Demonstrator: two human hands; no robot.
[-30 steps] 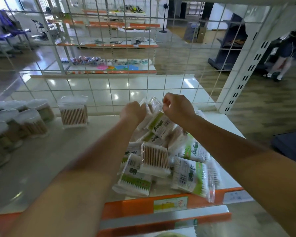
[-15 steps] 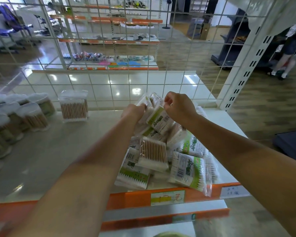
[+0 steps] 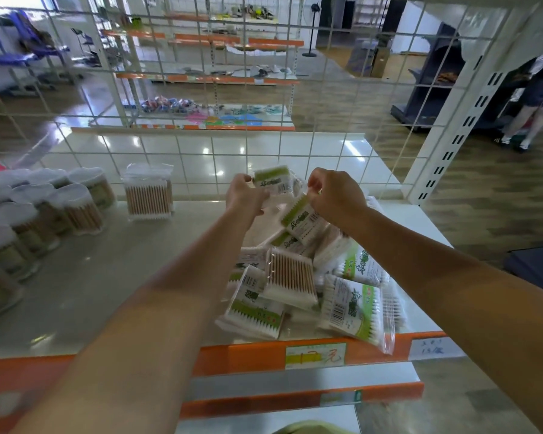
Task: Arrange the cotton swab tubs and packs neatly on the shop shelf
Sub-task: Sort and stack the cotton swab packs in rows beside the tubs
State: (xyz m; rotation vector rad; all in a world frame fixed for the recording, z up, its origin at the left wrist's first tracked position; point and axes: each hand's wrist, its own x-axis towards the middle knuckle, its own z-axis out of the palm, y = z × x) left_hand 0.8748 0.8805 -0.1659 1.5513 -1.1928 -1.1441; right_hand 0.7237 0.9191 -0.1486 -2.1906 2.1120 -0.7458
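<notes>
the orange shelf edge point(image 3: 257, 355) with its price label point(image 3: 315, 355) runs closest to the camera, and just behind it a loose heap of cotton swab packs point(image 3: 298, 283) lies on the right part of the shelf point(image 3: 107, 277), some flat, some tilted over one another, one pack point(image 3: 355, 308) overhanging the front lip. both forearms reach over this heap. at its far end the left hand point(image 3: 243, 195) pinches a green-labelled pack point(image 3: 271, 180) by its left edge, fingers curled round it, while the right hand point(image 3: 333, 195) pinches the top of a second pack point(image 3: 301, 219) that hangs tilted below it. they seem lifted out of the heap so they can be stood in order (a guess from how they are held).

to the left, round tubs point(image 3: 44, 211) stand upright in close rows, already looking sorted, and one square tub point(image 3: 148, 195) stands alone against the wire grid point(image 3: 201, 145), well apart from the heap.

the fingertips of both hands are turned away, so how firmly they pinch is hard to tell. the leftmost tubs are cut off and blurred, and the pack labels are unreadable.
</notes>
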